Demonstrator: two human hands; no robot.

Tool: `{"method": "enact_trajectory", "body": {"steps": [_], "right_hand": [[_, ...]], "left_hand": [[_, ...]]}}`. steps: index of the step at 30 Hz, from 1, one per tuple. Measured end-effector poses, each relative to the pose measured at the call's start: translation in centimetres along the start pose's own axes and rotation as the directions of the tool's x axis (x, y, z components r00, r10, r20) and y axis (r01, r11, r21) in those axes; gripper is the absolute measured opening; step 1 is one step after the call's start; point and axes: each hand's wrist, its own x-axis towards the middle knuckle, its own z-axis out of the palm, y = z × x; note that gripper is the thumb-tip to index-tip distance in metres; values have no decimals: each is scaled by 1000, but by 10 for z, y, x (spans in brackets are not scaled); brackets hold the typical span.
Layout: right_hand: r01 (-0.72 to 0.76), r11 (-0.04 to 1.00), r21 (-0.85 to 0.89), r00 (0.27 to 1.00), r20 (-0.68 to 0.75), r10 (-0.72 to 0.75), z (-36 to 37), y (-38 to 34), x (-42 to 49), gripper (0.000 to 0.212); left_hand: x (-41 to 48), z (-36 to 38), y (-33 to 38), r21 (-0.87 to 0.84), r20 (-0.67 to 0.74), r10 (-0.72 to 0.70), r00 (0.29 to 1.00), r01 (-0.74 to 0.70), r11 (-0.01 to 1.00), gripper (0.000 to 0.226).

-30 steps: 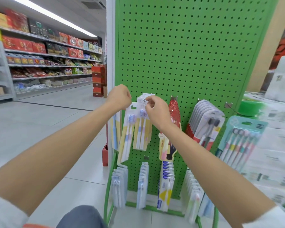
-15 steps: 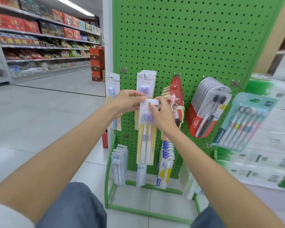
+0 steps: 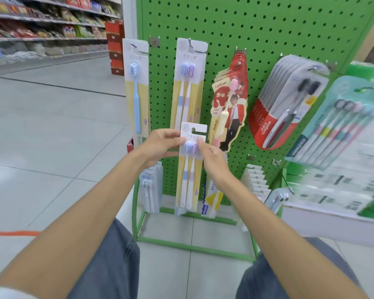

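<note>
- Left hand (image 3: 160,145) and right hand (image 3: 212,160) pinch one pack (image 3: 189,169) of two toothbrushes.
- An identical pack (image 3: 188,83) hangs on the green pegboard (image 3: 257,29) behind.

Before the pegboard (image 3: 268,29): twin-brush pack (image 3: 190,169), with left hand (image 3: 160,145) at 9 o'clock of its top and right hand (image 3: 212,162) at 3 o'clock. Hung behind at 12 o'clock: another twin pack (image 3: 189,87); at 10 o'clock, single-brush pack (image 3: 136,87); at 2 o'clock, Colgate packs (image 3: 287,104).
</note>
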Motion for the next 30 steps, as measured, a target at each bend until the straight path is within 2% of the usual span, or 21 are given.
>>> {"method": "enact_trajectory", "body": {"steps": [2, 6, 8, 9, 11, 12, 15, 18, 23, 27, 29, 30], "right_hand": [[-125, 992, 24, 987, 107, 122, 4, 17, 0, 54], [-251, 967, -39, 928, 273, 252, 16, 50, 0, 64], [-301, 953, -28, 892, 344, 292, 20, 59, -4, 60], [-310, 950, -25, 875, 383, 295, 20, 61, -8, 50], [-273, 958, -87, 843, 459, 282, 20, 69, -14, 21], [-251, 960, -126, 829, 483, 280, 19, 75, -18, 16], [-210, 956, -206, 805, 519, 289, 15, 86, -25, 22], [-208, 960, -189, 786, 552, 278, 10, 89, -30, 23], [-150, 962, -229, 823, 510, 250, 6, 95, -39, 22], [-52, 944, -325, 885, 423, 194, 3, 99, -41, 31], [56, 902, -427, 891, 430, 148, 1, 102, -42, 40], [107, 873, -475, 883, 449, 136, 0, 104, -42, 53]], "left_hand": [[0, -1, -13, -44, -30, -10, 999, 9, 999, 22], [3, -8, -21, -142, -146, -7, 989, -14, 990, 19], [3, -12, -22, -153, -205, 4, 979, -36, 988, 17], [3, -14, -23, -152, -228, 4, 974, -40, 988, 18], [2, -16, -26, -150, -263, -10, 965, -30, 988, 18], [2, -16, -27, -148, -276, -19, 961, -23, 989, 19], [2, -15, -30, -134, -310, -33, 950, -9, 991, 22], [2, -11, -35, -118, -341, -36, 939, -4, 993, 22], [-3, -1, -35, 6, -325, -19, 946, 22, 1000, 13], [-14, 10, -29, 224, -167, -45, 985, 82, 971, 45], [-20, 15, -30, 274, -105, -92, 990, 118, 954, 49], [-21, 17, -32, 253, -99, -110, 989, 132, 958, 49]]}}
